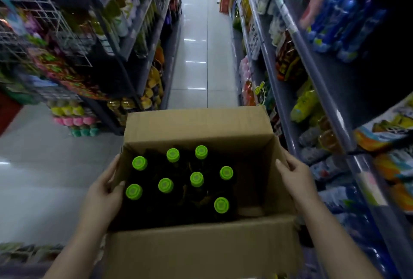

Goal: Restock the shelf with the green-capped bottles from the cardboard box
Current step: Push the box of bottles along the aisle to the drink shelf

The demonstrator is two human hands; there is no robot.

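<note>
An open cardboard box [196,126] is carried in front of me, flaps folded out. Inside stand several dark bottles with bright green caps [196,179], upright, filling the left and middle of the box; the right part shows bare floor of the box. My left hand [105,189] grips the box's left wall, thumb over the rim. Over on the right wall, my right hand [295,176] holds on with its fingers on the rim.
A shop aisle with a pale tiled floor [196,50] runs straight ahead. Shelves of bottles and packets [317,108] line the right side close by. Racks with bottles and snack bags [125,32] line the left, with stacked items on the floor [76,120].
</note>
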